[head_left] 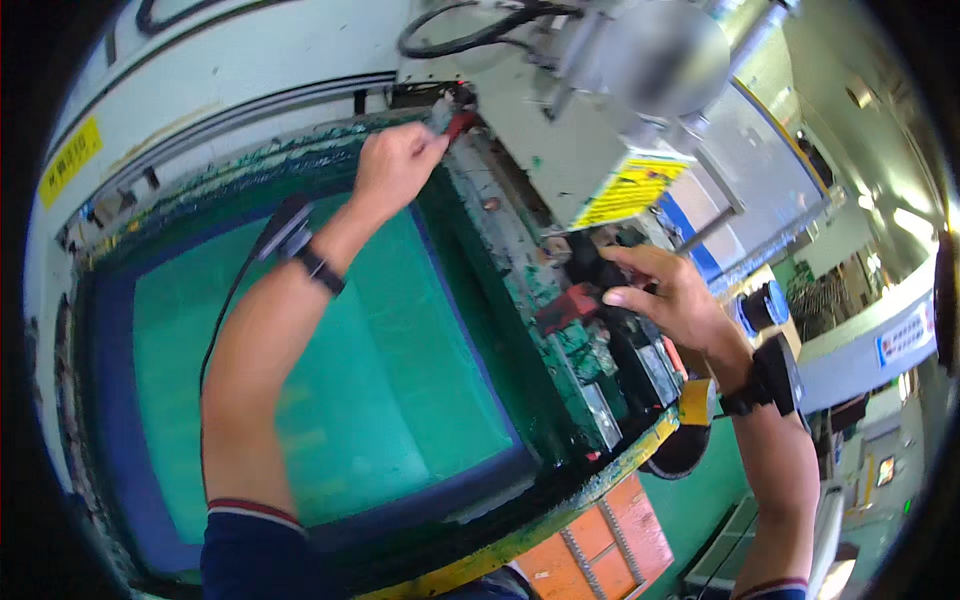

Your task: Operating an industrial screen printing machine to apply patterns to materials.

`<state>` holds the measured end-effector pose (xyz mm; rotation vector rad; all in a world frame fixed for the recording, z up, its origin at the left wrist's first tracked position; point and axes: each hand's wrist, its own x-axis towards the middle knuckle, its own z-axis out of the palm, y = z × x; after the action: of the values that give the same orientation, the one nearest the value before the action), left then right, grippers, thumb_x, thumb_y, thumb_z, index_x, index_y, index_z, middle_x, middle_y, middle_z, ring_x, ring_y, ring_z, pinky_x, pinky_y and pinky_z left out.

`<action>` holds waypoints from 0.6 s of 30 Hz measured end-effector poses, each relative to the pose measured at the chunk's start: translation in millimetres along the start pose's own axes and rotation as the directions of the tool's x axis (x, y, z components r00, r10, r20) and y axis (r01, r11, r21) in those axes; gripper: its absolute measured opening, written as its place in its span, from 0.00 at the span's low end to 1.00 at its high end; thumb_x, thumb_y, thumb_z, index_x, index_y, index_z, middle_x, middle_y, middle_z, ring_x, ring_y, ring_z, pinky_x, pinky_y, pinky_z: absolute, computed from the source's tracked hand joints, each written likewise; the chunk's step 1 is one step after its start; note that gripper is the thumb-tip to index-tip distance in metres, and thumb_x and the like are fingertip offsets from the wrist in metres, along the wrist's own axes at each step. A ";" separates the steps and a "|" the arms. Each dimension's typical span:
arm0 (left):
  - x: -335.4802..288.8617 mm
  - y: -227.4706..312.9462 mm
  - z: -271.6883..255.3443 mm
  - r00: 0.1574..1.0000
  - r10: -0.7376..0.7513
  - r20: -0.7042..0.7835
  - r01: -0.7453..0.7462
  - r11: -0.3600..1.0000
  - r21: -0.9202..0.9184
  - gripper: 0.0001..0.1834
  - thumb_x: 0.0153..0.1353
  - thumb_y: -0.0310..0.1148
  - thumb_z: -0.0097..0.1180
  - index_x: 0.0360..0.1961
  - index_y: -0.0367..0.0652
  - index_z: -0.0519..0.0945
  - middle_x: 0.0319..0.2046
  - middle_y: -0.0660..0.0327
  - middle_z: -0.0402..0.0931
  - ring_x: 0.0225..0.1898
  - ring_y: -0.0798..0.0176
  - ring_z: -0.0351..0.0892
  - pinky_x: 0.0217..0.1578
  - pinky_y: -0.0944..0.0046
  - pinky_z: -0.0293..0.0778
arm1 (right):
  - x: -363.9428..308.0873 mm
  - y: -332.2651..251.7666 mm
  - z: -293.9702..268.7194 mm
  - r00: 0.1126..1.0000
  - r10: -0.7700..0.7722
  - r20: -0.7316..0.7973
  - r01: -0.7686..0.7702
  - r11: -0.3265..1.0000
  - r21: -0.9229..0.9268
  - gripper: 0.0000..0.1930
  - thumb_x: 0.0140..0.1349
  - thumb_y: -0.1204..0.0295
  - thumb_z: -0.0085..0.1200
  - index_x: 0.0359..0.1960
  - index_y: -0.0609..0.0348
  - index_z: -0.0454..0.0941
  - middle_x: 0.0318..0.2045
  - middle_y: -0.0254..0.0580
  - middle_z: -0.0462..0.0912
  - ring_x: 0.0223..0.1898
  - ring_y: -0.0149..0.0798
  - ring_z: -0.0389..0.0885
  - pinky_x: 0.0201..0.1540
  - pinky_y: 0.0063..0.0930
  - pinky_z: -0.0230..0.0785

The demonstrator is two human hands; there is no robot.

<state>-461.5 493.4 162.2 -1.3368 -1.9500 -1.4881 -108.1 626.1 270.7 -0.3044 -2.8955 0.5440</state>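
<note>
My left hand (400, 170) reaches to the far corner of a green-stained machine frame (490, 205). Its fingers are curled together beside a small red lever (460, 126); what they pinch, if anything, is hidden. On the right, my right hand (670, 295) has its thumb and fingers bent around a black knob (592, 268) on the frame's side rail. A red block-shaped clamp part (567, 308) sits just left of that thumb. Under my left forearm lies a large green screen (350, 370) with a dark blue border, set inside the frame.
A pale machine head with a yellow label (635, 188) overhangs the rail. A yellow, paint-spotted bar (630, 450) runs along the near edge. Beyond it are an orange panel (600, 545) and green floor. A blue spool (765, 305) stands at the right. Black cables (480, 25) hang at the top.
</note>
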 end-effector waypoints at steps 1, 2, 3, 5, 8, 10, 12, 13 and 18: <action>-13.7 26.2 -7.2 0.992 -0.003 0.127 0.024 0.986 -0.164 0.17 0.65 0.39 0.64 0.26 0.35 0.81 0.18 0.62 0.76 0.22 0.71 0.70 0.25 0.64 0.68 | -2.8 -0.9 -3.1 1.000 0.013 0.013 -0.013 1.000 -0.007 0.27 0.61 0.57 0.67 0.57 0.59 0.79 0.43 0.52 0.84 0.39 0.48 0.83 0.44 0.38 0.75; -24.6 61.5 -12.7 0.945 0.012 0.328 0.050 0.982 -0.181 0.18 0.66 0.41 0.63 0.27 0.35 0.82 0.19 0.64 0.77 0.21 0.72 0.72 0.24 0.64 0.70 | -3.9 3.6 -4.5 0.999 0.027 0.029 -0.027 1.000 -0.008 0.26 0.61 0.57 0.66 0.56 0.59 0.80 0.44 0.53 0.85 0.40 0.49 0.83 0.44 0.39 0.75; -34.7 100.6 -16.4 0.860 -0.057 0.506 0.195 0.955 -0.223 0.18 0.67 0.42 0.62 0.29 0.36 0.84 0.19 0.64 0.78 0.19 0.73 0.73 0.23 0.66 0.70 | -2.8 9.1 -4.6 1.000 -0.001 0.018 0.001 1.000 0.005 0.26 0.61 0.57 0.66 0.56 0.59 0.80 0.43 0.54 0.85 0.41 0.50 0.84 0.45 0.40 0.75; -45.9 151.5 -3.9 0.684 -0.160 0.711 0.440 0.869 -0.227 0.19 0.70 0.45 0.58 0.34 0.38 0.84 0.20 0.64 0.78 0.18 0.74 0.73 0.19 0.70 0.69 | -1.7 14.3 -0.4 1.000 -0.018 0.009 0.018 1.000 0.025 0.26 0.60 0.57 0.67 0.56 0.59 0.80 0.40 0.55 0.86 0.42 0.52 0.85 0.46 0.41 0.75; -43.2 203.1 15.9 0.496 -0.327 0.804 0.588 0.808 -0.034 0.26 0.73 0.50 0.50 0.34 0.35 0.83 0.21 0.62 0.78 0.16 0.71 0.72 0.14 0.69 0.66 | 3.1 17.5 1.6 0.984 -0.173 -0.042 0.174 0.985 0.014 0.24 0.62 0.57 0.64 0.54 0.59 0.81 0.41 0.55 0.86 0.43 0.57 0.84 0.46 0.45 0.75; -44.9 215.7 26.6 0.421 -0.382 0.823 0.690 0.724 -0.016 0.26 0.73 0.51 0.48 0.35 0.35 0.81 0.21 0.63 0.77 0.16 0.71 0.72 0.14 0.70 0.65 | 6.0 18.7 1.4 0.987 -0.162 -0.009 0.161 0.985 -0.056 0.21 0.63 0.61 0.62 0.55 0.59 0.80 0.40 0.53 0.85 0.43 0.54 0.84 0.45 0.44 0.74; -38.2 222.7 27.4 0.359 -0.446 0.820 0.713 0.698 0.068 0.25 0.74 0.51 0.46 0.35 0.37 0.79 0.21 0.64 0.76 0.17 0.72 0.70 0.14 0.71 0.63 | 8.2 22.6 4.2 0.972 -0.234 -0.006 0.233 0.970 -0.067 0.19 0.64 0.61 0.61 0.52 0.60 0.80 0.41 0.53 0.85 0.44 0.56 0.83 0.46 0.45 0.74; -34.6 226.8 30.0 0.324 -0.475 0.818 0.726 0.680 0.107 0.24 0.74 0.51 0.46 0.33 0.39 0.78 0.22 0.65 0.75 0.17 0.73 0.69 0.13 0.72 0.61 | 9.0 26.8 3.9 0.967 -0.255 0.009 0.256 0.966 -0.036 0.19 0.64 0.60 0.61 0.50 0.59 0.80 0.42 0.52 0.86 0.45 0.58 0.82 0.47 0.46 0.74; -31.0 246.0 36.9 0.282 -0.595 0.753 0.745 0.630 0.219 0.23 0.73 0.51 0.47 0.28 0.44 0.75 0.21 0.66 0.73 0.17 0.73 0.69 0.13 0.72 0.60 | 11.5 34.8 8.9 0.975 -0.219 -0.028 0.217 0.975 -0.051 0.18 0.63 0.58 0.61 0.50 0.54 0.83 0.43 0.52 0.86 0.45 0.57 0.83 0.49 0.47 0.74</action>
<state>-232.6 512.9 262.5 -1.4293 -3.4070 -1.5424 -115.2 657.5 251.1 0.0002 -2.8632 0.4286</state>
